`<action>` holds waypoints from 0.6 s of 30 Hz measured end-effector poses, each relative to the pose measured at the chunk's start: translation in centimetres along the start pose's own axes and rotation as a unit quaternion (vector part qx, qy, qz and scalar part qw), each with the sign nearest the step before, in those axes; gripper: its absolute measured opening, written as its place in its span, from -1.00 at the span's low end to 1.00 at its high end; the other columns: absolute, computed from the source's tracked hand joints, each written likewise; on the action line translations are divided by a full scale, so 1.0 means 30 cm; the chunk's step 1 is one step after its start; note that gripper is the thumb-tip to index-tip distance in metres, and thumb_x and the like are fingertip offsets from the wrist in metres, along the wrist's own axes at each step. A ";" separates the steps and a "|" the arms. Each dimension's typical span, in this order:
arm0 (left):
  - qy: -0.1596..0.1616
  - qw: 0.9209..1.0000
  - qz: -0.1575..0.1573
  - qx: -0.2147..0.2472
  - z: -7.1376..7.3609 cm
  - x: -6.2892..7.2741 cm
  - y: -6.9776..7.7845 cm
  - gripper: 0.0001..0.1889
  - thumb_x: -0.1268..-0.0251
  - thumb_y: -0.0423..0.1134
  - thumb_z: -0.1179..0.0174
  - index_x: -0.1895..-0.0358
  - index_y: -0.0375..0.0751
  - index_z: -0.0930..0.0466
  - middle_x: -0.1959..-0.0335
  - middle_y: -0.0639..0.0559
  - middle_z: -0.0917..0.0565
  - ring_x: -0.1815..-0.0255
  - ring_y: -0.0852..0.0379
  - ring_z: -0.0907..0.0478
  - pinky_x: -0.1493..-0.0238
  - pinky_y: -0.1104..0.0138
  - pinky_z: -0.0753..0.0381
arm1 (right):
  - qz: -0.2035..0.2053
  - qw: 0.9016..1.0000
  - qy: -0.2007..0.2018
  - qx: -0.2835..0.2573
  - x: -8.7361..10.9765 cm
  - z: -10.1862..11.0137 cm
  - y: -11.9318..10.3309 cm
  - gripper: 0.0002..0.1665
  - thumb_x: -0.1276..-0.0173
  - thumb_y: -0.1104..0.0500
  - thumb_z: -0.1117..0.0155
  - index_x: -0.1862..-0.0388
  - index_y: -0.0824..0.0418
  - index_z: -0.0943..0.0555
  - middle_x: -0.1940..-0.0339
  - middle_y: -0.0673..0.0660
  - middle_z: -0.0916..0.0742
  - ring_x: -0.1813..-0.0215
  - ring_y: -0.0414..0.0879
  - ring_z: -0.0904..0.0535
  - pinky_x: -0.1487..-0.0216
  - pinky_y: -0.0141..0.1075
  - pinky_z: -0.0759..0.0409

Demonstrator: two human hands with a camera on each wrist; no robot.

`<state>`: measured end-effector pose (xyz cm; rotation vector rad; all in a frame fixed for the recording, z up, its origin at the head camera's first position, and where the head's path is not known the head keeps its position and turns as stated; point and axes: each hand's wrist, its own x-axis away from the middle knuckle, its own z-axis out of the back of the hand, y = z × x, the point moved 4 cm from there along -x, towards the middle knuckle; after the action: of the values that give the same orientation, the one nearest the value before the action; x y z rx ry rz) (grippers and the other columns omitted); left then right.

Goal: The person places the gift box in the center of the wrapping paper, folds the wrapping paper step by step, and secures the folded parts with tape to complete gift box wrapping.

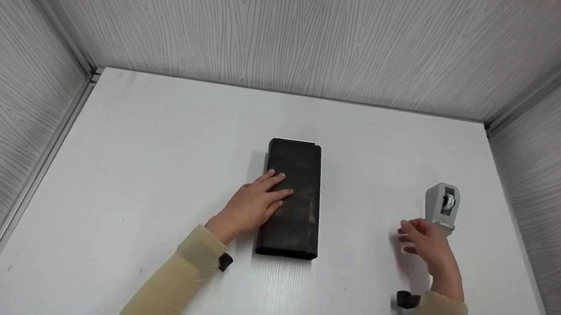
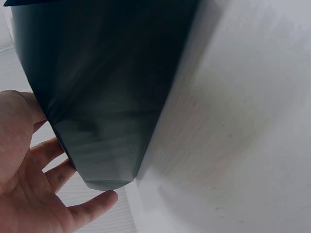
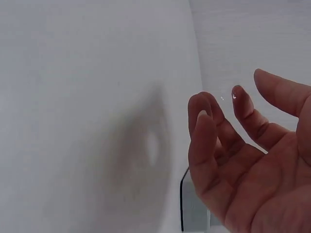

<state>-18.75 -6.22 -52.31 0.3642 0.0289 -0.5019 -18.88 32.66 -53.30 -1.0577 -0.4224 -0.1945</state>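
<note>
Centred on the white surface (image 1: pixel 179 138), lengthwise from near to far: a glossy black oblong package (image 1: pixel 301 207) under the left hand (image 1: pixel 255 200), with fingers spread. Near a grey tape dispenser (image 1: pixel 435 204): the right hand (image 1: pixel 428 241), with bent fingers, hold unclear.

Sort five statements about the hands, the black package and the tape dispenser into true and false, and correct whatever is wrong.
1. The left hand rests on the black package. True.
2. The right hand grips the black package. False: it is apart from the package, close to the pale gray tape dispenser.
3. In the head view, the tape dispenser is to the right of the black package. True.
4. The black package stands upright on one end. False: it lies flat on the white table.
5. Both forearms are covered by tan sleeves. True.
</note>
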 end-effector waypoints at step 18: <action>0.000 1.000 0.002 0.004 0.006 0.003 0.005 -0.61 -0.53 -0.08 -0.03 -0.34 0.07 -0.50 -0.47 -0.04 -0.29 -0.52 -0.04 -0.09 -0.15 -0.08 -0.46 | 0.156 0.971 -0.183 -0.006 -0.076 -0.317 -0.280 -0.74 -0.50 0.15 -0.17 0.10 0.37 -0.55 0.15 0.37 -0.65 0.11 0.09 -0.64 0.13 -0.13 -0.62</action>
<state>-18.62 -6.20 -52.11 0.3729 0.0260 -0.4979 -21.61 20.19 -51.54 -1.1589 -0.5782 0.2835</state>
